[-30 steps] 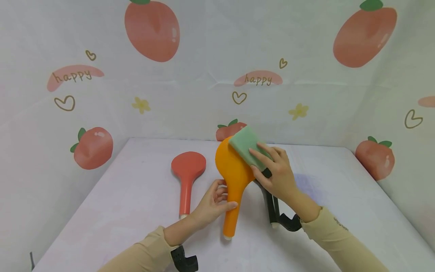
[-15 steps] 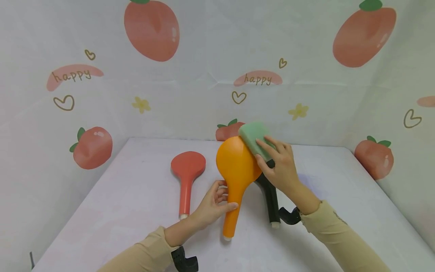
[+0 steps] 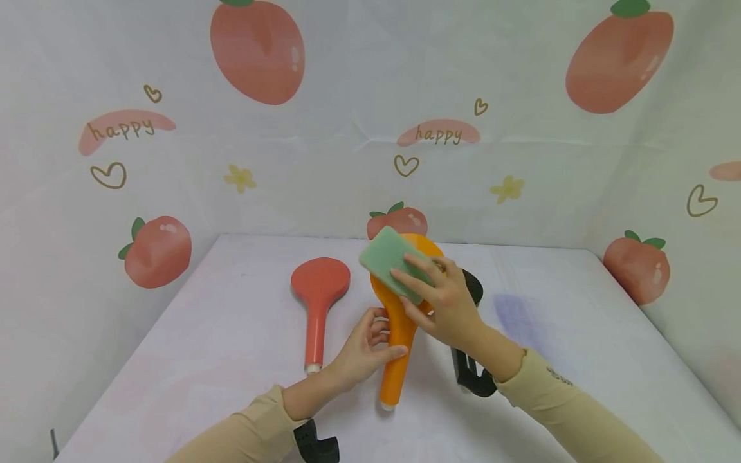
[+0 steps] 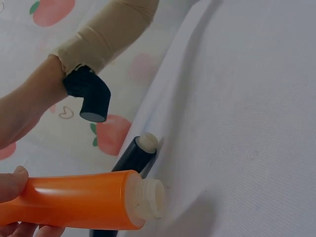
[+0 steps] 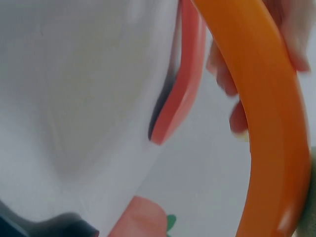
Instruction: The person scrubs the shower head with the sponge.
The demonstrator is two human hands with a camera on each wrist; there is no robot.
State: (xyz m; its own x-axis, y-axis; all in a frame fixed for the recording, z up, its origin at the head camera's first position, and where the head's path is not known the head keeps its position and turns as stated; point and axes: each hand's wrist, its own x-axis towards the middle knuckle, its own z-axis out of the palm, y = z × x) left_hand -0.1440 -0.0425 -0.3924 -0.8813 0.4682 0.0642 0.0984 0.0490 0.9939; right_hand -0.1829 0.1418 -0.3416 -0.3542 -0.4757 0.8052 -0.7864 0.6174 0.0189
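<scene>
My left hand (image 3: 361, 352) grips the handle of an orange shower head (image 3: 399, 328) and keeps it tilted, round head away from me. In the left wrist view its handle (image 4: 81, 197) ends in a pale threaded connector (image 4: 150, 198). A light green sponge (image 3: 389, 260) lies against the broad face of that head, held by my right hand (image 3: 454, 308) with the fingers spread over it. From the right wrist view the orange head's curved edge (image 5: 269, 108) fills the right side, and the left fingers (image 5: 224, 74) show behind it.
A red shower head (image 3: 320, 283) lies left of the orange one on the white-covered table (image 3: 243, 360). A black shower head (image 3: 473, 287) lies to the right, partly behind my right arm. Bluish staining (image 3: 518, 318) marks the cloth. A fruit-print curtain (image 3: 324, 180) stands behind.
The sponge and my right hand first slid right to the orange head's edge, then came back left and down across its face. My left hand and the shower heads stay nearly still.
</scene>
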